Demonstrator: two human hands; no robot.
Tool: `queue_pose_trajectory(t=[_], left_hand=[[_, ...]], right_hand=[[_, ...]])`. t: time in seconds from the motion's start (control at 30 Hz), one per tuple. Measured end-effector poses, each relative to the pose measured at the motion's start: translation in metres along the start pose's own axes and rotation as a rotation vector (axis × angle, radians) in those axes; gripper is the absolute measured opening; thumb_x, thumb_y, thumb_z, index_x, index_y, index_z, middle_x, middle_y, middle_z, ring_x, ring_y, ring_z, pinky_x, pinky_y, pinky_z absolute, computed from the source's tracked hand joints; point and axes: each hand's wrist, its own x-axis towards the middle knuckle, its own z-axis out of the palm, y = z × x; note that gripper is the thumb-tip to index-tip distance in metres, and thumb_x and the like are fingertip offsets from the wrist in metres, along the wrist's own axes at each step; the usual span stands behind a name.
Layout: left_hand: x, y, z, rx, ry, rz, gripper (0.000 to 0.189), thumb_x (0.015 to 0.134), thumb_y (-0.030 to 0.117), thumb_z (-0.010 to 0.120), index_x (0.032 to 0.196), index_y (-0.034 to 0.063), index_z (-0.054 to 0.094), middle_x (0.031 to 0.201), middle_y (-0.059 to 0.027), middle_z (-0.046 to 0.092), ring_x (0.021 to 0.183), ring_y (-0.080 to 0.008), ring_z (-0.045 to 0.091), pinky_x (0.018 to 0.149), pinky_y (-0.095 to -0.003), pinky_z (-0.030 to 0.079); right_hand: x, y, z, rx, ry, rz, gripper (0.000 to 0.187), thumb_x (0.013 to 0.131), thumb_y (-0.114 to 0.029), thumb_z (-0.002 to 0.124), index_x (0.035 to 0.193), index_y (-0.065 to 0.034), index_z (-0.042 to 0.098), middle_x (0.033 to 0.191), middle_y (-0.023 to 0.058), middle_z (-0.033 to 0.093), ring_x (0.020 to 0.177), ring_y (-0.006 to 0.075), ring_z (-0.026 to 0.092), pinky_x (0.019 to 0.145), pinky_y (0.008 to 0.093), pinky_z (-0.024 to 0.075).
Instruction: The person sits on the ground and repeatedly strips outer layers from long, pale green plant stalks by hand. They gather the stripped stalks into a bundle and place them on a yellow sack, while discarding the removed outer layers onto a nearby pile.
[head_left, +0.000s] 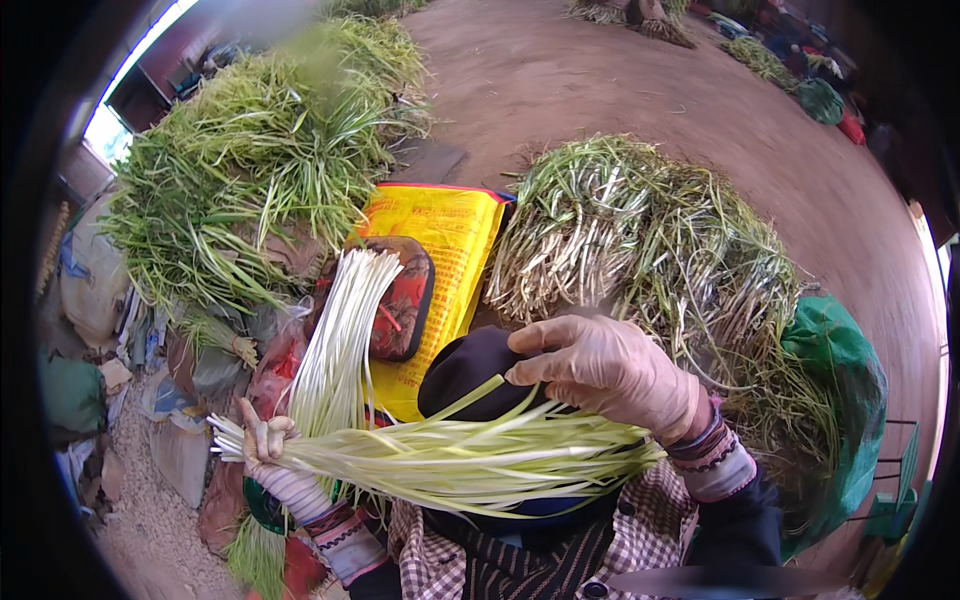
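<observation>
My left hand (268, 442), in a pale glove, is closed round the white stem end of a bunch of yellow-green garlic chives (450, 457). The bunch lies level across my body, leaves to the right. My right hand (600, 367), in a thin translucent glove, is over the leafy end with thumb and fingers close round a leaf; whether it grips the leaf is unclear. Another bunch of white stems (337, 337) lies beyond, its ends on a dark red patterned cushion (401, 300) on a yellow printed sack (450, 232).
A big heap of green leafy stalks (247, 157) lies at the left, an untrimmed heap with pale stems (637, 240) at the right. Beside that one is a green sack (840, 375). Plastic bags (281, 360) and a small tied bundle (217, 337) lie at the left. Dirt floor (540, 75) stretches beyond.
</observation>
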Motion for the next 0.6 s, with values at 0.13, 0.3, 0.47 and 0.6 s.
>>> queue_pose_trajectory(t=[0.13, 0.3, 0.47, 0.6], left_hand=[[0.002, -0.002, -0.004, -0.009, 0.054, 0.009, 0.051, 0.101, 0.008, 0.047, 0.151, -0.0016, 0.039, 0.058, 0.0086, 0.035, 0.05, -0.0068, 0.035, 0.086, -0.029, 0.049], [0.005, -0.007, -0.007, 0.003, 0.102, 0.0, 0.049, 0.102, 0.008, 0.047, 0.149, -0.0028, 0.04, 0.058, 0.0086, 0.035, 0.05, -0.0066, 0.036, 0.085, -0.0303, 0.05], [0.04, 0.004, 0.045, -0.158, -0.206, -0.122, 0.053, 0.102, 0.012, 0.046, 0.153, 0.0, 0.035, 0.057, 0.0079, 0.038, 0.049, -0.0097, 0.039, 0.08, -0.0298, 0.052], [0.082, 0.012, 0.142, -0.131, -0.429, -0.015, 0.058, 0.104, 0.009, 0.041, 0.159, 0.0038, 0.023, 0.054, 0.0086, 0.029, 0.047, -0.0055, 0.028, 0.088, -0.0267, 0.044]], right_hand=[[-0.005, 0.006, 0.01, -0.039, 0.037, -0.052, 0.021, 0.079, -0.004, 0.075, 0.099, -0.0119, 0.072, 0.117, 0.0092, 0.069, 0.088, 0.0296, 0.07, 0.073, 0.0394, 0.0563], [-0.016, 0.003, 0.024, -0.347, 0.18, -0.031, 0.014, 0.078, -0.007, 0.072, 0.088, -0.0108, 0.063, 0.1, 0.0055, 0.068, 0.081, 0.0268, 0.067, 0.068, 0.0399, 0.0519], [-0.032, 0.009, 0.035, -0.345, 0.312, 0.18, 0.02, 0.075, -0.002, 0.069, 0.092, -0.0095, 0.061, 0.088, 0.0063, 0.064, 0.079, 0.0266, 0.065, 0.069, 0.0388, 0.0503], [-0.033, 0.036, 0.015, -0.228, 0.572, 0.491, 0.011, 0.084, 0.005, 0.062, 0.089, -0.0048, 0.063, 0.088, 0.0083, 0.067, 0.074, 0.0176, 0.065, 0.064, 0.0297, 0.0536]])
